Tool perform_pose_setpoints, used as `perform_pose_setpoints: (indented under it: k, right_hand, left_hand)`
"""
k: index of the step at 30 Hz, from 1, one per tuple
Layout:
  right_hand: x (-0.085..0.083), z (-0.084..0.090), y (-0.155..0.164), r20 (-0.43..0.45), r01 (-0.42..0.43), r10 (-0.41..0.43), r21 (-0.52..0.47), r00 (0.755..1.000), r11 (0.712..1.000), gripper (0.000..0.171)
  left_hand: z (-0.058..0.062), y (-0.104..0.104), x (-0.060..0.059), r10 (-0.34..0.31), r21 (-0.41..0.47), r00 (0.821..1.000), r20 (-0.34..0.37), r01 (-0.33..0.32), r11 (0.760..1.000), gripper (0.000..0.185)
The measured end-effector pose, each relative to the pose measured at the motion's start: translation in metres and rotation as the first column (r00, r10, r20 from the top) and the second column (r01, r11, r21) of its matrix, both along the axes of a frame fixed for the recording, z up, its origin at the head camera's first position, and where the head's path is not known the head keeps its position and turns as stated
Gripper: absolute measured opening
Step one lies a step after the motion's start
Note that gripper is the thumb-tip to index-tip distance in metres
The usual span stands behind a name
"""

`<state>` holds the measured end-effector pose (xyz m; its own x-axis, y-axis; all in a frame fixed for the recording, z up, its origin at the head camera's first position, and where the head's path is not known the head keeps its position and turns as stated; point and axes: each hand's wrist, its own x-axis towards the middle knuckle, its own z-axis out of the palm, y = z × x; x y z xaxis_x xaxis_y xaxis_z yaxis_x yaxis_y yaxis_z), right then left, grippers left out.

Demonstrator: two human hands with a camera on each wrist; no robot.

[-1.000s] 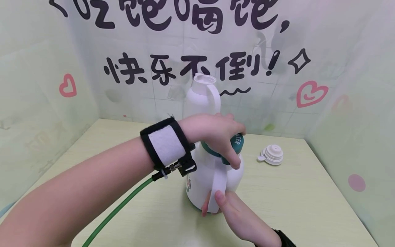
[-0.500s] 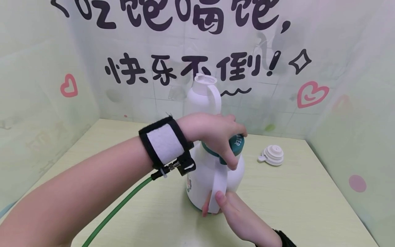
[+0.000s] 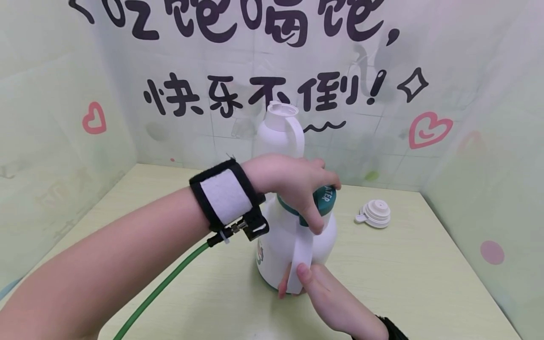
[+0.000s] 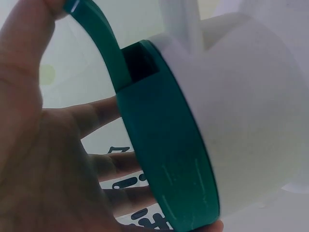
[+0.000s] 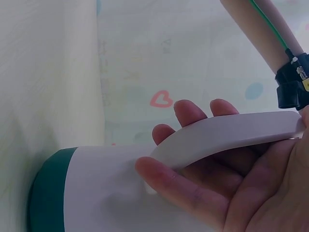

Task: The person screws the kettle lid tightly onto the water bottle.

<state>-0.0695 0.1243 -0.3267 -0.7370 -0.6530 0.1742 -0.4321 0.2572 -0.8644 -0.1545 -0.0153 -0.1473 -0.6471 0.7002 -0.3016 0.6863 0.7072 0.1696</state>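
Observation:
A white thermos jug [image 3: 278, 243] with a green base stands upright on the table. My left hand [image 3: 293, 179] reaches over its green lid [image 3: 326, 203], which has white lettering. In the left wrist view, my fingers hold the far rim of the lid while the thumb touches the tip of a raised green lever [image 4: 104, 43]. Lower down, my right hand [image 3: 329, 293] grips the jug's white handle [image 5: 227, 133]. Several fingers pass through the handle, with the thumb along its near side. Part of the lid is hidden beneath my left hand.
Behind the jug stands another white jug [image 3: 276, 137], its top uncovered by any green lid. A white stepped stopper [image 3: 376, 213] with a small tab lies to the right on the pale table [image 3: 408, 283]. Printed sheets enclose the back and sides. A green cable [image 3: 165, 285] runs from my left wrist.
My left thumb and the lid's lever have shifted a little to the left, and more lettering shows, so the lid has turned slightly. The right hand and jug stay in place.

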Motion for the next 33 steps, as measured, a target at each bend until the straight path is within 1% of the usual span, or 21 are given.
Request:
perform_pose_setpoints:
  k: [11, 13, 22, 27, 33]
  right_hand:
    - [0.0006, 0.0002, 0.0019, 0.024, 0.001, -0.001, 0.004, 1.000, 1.000, 0.060]
    - [0.0006, 0.0000, 0.0022, 0.014, -0.001, 0.001, 0.005, 1.000, 1.000, 0.060]
    - [-0.0006, -0.0008, 0.0022, -0.017, -0.010, 0.010, 0.010, 1.000, 1.000, 0.060]
    - [-0.0013, -0.0017, 0.0021, -0.035, -0.018, 0.018, -0.002, 0.999, 1.000, 0.060]
    - [-0.0013, -0.0013, 0.0013, -0.023, -0.011, 0.011, -0.004, 1.000, 1.000, 0.060]
  left_hand:
    - [0.0003, 0.0005, -0.0008, -0.026, 0.004, 1.000, 0.015, 0.026, 1.000, 0.077]
    - [0.0003, 0.0006, -0.0014, -0.029, 0.003, 0.999, 0.019, 0.029, 1.000, 0.077]
    - [0.0025, 0.0025, -0.0014, -0.013, -0.039, 0.999, 0.030, 0.014, 0.999, 0.077]
    - [0.0038, 0.0016, -0.0028, -0.014, -0.043, 0.999, 0.046, 0.016, 0.999, 0.078]
    - [0.0058, 0.0002, -0.0037, 0.000, -0.043, 0.997, 0.072, 0.003, 0.999, 0.079]
